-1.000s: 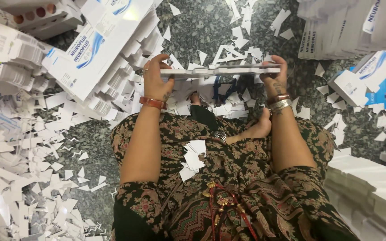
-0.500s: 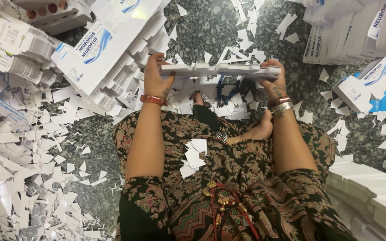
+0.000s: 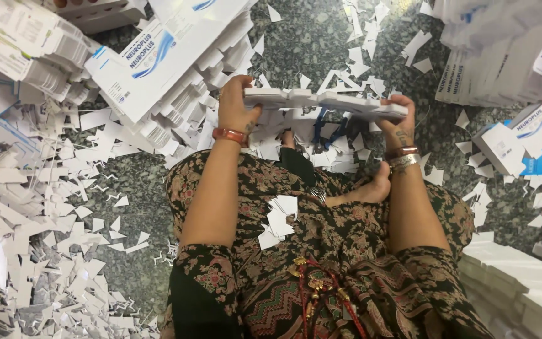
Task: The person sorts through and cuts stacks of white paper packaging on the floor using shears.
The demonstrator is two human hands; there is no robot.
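Speckled grey stone floor (image 3: 127, 182) runs under everything, strewn with white card scraps (image 3: 45, 251), thickest along its left edge. A person sits on it in a dark patterned dress (image 3: 321, 251), one bare foot (image 3: 371, 188) tucked in front.

Both hands hold one thin stack of flat white cards (image 3: 321, 100) level above the floor, out beyond the knees. The left hand (image 3: 236, 107) grasps the stack's left end, fingers curled over its top edge, a red bangle (image 3: 230, 135) at the wrist. The right hand (image 3: 396, 122) grips the right end, thumb on top, with metal bangles (image 3: 403, 157) on that wrist.

Toward the floor's upper left corner lies a fanned heap of flat white-and-blue cartons (image 3: 158, 56). Near the upper right corner stand packed stacks (image 3: 497, 56) of the same, with a few folded boxes (image 3: 522, 144) below them by the right edge. More white stacks (image 3: 522, 282) sit at the lower right. A few scraps (image 3: 277, 220) rest on the lap.
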